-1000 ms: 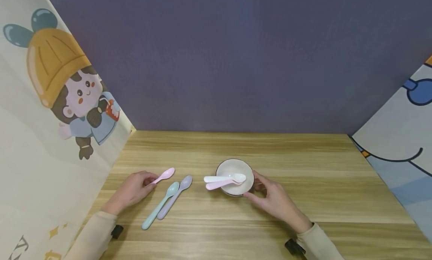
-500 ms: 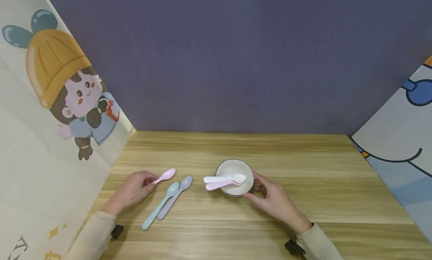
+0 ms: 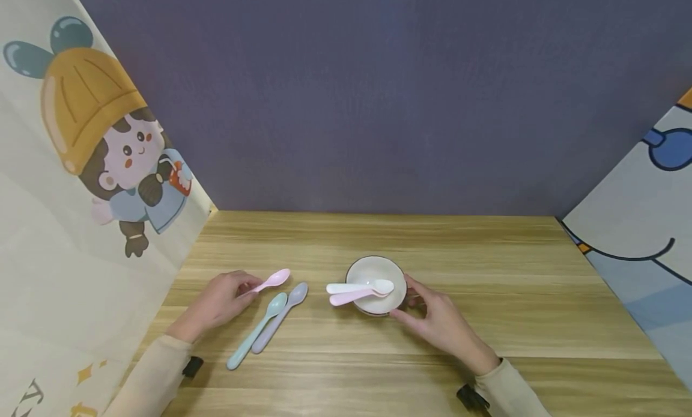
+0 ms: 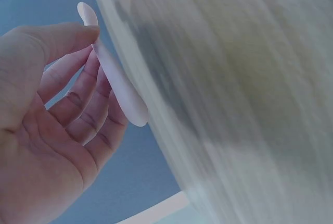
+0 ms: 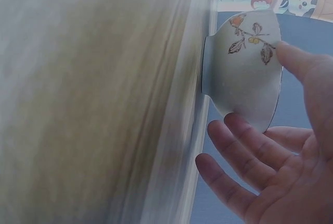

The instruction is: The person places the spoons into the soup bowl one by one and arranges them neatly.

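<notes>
Between thumb and fingertips, my left hand (image 3: 223, 298) pinches a pink spoon (image 3: 277, 277), its bowl end pointing right. The left wrist view shows the spoon's rounded handle (image 4: 122, 88) passing in front of the other fingers. On the table just right of this hand lie a mint green spoon (image 3: 254, 333) and a lavender spoon (image 3: 278, 321), partly overlapping. My right hand (image 3: 440, 318) holds a small white bowl (image 3: 373, 265) from its right side, thumb at the rim and fingers along the flower-printed outer wall (image 5: 244, 78). A white spoon (image 3: 346, 288) and another pink spoon (image 3: 348, 297) rest in the bowl, handles sticking out left.
The wood-grain table (image 3: 459, 243) ends at a dark blue-grey panel (image 3: 346, 104) behind. Printed panels with cartoon figures stand on the left (image 3: 54, 225) and right (image 3: 638, 213). A small black device (image 3: 471, 398) sits at the right wrist.
My left hand has shifted slightly to the right, carrying the pink spoon with it. The right hand, the bowl and the other spoons stay in place.
</notes>
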Demonstrator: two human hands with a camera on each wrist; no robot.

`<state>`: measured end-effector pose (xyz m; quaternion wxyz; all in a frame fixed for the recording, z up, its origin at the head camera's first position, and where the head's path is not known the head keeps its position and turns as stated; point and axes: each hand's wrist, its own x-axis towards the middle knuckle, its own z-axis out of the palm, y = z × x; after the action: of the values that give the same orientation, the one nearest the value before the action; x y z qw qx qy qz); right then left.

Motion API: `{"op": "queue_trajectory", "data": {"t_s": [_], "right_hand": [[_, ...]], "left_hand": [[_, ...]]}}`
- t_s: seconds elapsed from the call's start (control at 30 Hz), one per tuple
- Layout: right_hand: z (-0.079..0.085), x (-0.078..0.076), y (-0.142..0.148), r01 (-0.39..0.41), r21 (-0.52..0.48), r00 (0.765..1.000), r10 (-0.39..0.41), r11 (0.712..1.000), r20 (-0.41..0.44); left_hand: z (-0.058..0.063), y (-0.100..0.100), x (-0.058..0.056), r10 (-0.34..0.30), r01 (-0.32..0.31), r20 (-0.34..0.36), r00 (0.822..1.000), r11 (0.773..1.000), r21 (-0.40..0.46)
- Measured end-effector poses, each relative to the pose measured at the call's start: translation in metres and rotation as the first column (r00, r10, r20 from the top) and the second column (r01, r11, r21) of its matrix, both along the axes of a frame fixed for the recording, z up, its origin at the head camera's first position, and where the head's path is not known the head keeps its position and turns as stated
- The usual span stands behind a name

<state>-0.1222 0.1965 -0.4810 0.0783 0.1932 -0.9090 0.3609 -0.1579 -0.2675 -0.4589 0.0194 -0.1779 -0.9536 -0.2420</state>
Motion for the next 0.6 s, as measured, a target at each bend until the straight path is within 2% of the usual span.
{"op": "queue_trajectory", "data": {"t_s": [0.27, 0.6], "right_hand": [[0.001, 0.001, 0.0, 0.006, 0.007, 1.0, -0.006, 1.0, 0.009], [0.004, 0.002, 0.0, 0.008, 0.01, 1.0, -0.008, 1.0, 0.019]], "left_hand": [[0.008, 0.007, -0.001, -0.049, 0.049, -0.015, 0.999, 0.999, 0.002], [0.017, 0.018, -0.003, -0.069, 0.069, -0.042, 0.997, 0.998, -0.005]]}}
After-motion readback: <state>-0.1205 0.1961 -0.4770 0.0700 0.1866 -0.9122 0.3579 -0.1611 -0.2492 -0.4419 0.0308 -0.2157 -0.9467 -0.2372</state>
